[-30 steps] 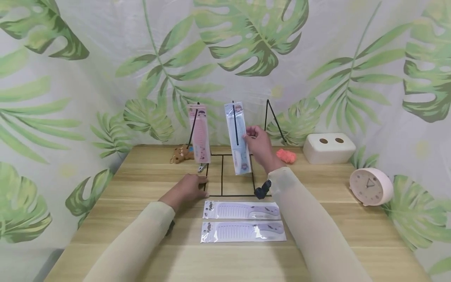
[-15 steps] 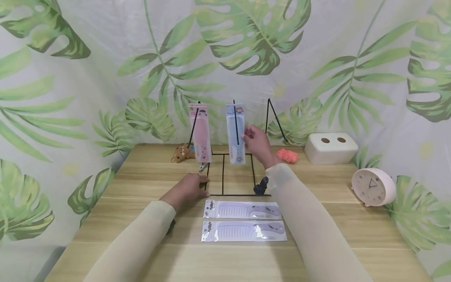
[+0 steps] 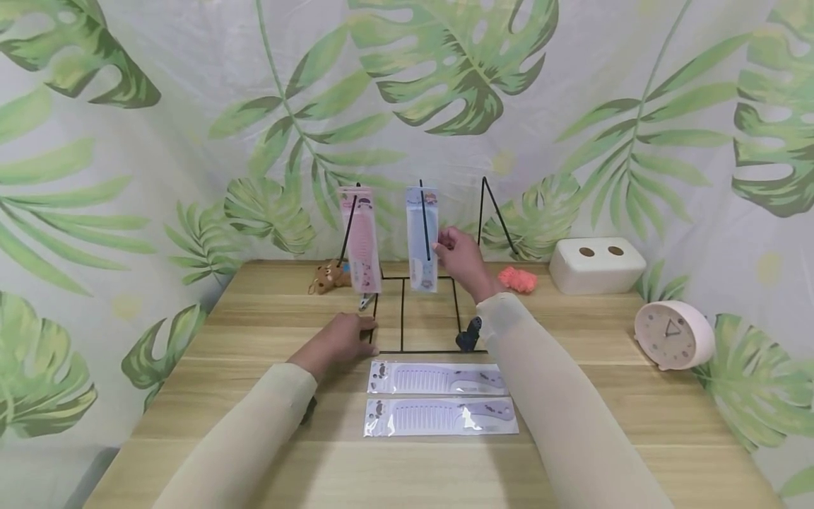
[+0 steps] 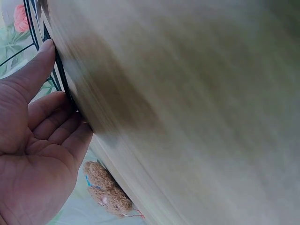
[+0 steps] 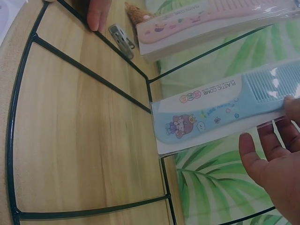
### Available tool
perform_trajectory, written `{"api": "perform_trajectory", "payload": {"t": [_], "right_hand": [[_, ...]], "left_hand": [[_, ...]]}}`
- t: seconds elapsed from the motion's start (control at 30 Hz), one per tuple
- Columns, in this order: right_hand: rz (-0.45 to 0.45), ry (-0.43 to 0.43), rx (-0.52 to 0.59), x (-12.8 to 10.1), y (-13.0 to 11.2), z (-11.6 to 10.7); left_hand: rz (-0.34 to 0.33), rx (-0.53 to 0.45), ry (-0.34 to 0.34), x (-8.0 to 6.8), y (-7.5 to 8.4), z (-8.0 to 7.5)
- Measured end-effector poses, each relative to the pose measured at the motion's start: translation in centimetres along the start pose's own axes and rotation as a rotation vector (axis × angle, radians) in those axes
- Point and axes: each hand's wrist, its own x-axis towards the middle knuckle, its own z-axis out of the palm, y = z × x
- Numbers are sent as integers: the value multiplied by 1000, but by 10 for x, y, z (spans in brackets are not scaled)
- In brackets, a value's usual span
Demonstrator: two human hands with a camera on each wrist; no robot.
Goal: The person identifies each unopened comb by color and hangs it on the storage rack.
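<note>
A black wire rack [image 3: 402, 318] stands on the wooden table [image 3: 254, 438]. From its left hook hangs a pink comb package [image 3: 361, 240] and from its middle hook a blue comb package [image 3: 422, 240]. My right hand [image 3: 459, 258] pinches the blue package's right edge; in the right wrist view the blue comb package [image 5: 211, 117] has the thumb of my right hand [image 5: 272, 164] on it. My left hand [image 3: 340, 343] lies flat on the table, its fingers against the rack's front left corner. In the left wrist view my left hand [image 4: 33, 140] touches the rack's wire [image 4: 61, 79].
Two purple comb packages [image 3: 437, 378] [image 3: 440, 417] lie in front of the rack. A metal clip [image 3: 364, 302] and a small bear toy [image 3: 327, 277] sit at the rack's back left. An orange-pink lump [image 3: 516, 279], a white box [image 3: 596, 265] and a pink clock [image 3: 674, 334] are to the right.
The blue comb package went from tilted and lower to hanging straight on the middle hook. My right hand shifted slightly left with it. The left hand stayed put.
</note>
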Motion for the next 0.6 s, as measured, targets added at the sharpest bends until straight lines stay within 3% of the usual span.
{"api": "perform_trajectory", "payload": {"t": [0.6], "right_hand": [[-21,-17,-56,0,3,1]], "left_hand": [[-30,-16,-13,-1,1,-2]]}}
